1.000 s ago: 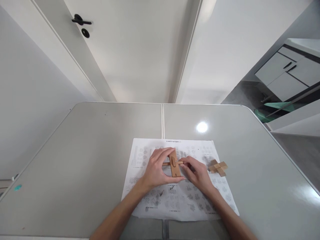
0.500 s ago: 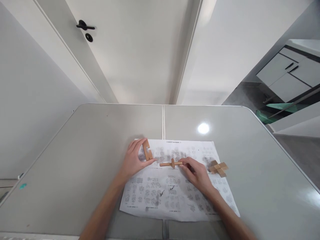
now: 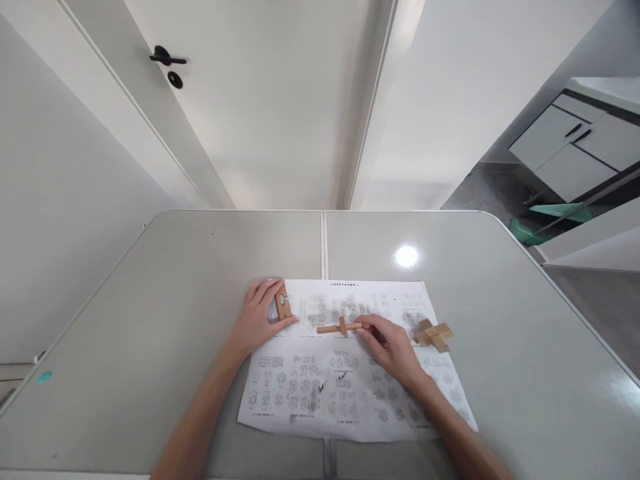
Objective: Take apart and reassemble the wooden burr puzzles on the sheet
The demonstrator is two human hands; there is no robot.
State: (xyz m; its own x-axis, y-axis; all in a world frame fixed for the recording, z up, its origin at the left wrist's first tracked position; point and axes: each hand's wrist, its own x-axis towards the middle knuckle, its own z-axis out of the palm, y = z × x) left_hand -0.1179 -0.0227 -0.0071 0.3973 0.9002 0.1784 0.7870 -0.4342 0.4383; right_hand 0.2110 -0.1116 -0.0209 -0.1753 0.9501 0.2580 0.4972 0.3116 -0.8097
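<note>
While the right hand (image 3: pixel 387 343) pinches one end of a thin brown wooden stick (image 3: pixel 327 329) at lower centre, the left hand (image 3: pixel 257 319) grips a flat notched brown wooden plate (image 3: pixel 285 311) farther left. A short brown wooden crosspiece (image 3: pixel 343 325) already sits across the stick; the plate remains unjoined. Lower right, a tan wooden cross (image 3: pixel 434 335), seemingly assembled, overlaps the white printed sheet's (image 3: pixel 320 430) edge.

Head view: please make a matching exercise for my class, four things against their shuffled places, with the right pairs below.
Things
1. Notched wooden piece
2. Wooden stick with crosspiece
3. Interlocked wooden cross
4. Black door handle

Places
A. At the right edge of the printed sheet
B. On the white door
C. In the right hand
D. In the left hand

Pairs: 1-D, 2-C, 3-A, 4-B
</note>
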